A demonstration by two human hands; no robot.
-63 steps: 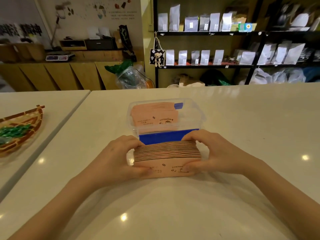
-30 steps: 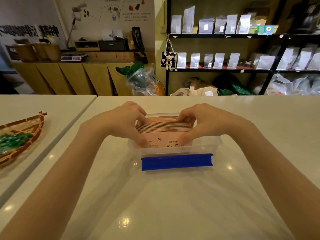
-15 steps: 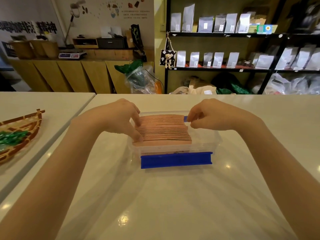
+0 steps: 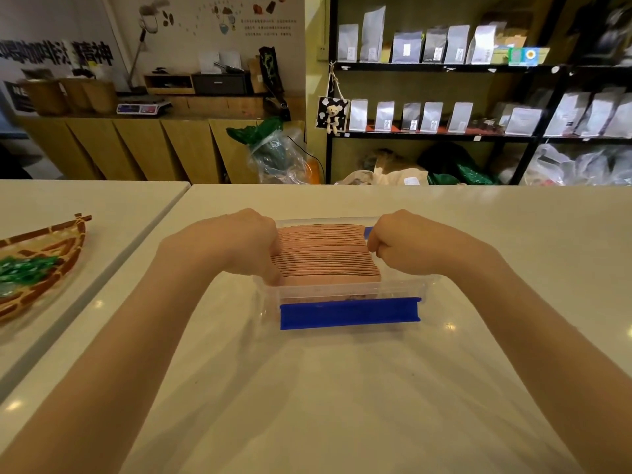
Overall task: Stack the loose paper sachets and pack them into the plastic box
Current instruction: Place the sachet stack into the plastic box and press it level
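Between my two hands, the sachets (image 4: 325,254) now sit down inside the box (image 4: 403,289), left hand (image 4: 239,244) and right hand (image 4: 403,246) pressing their ends, fingers curled, so I judge packing nearly finished.

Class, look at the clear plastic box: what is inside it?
A row of pink paper sachets fills the plastic box. Their lower parts and the box floor are hidden.
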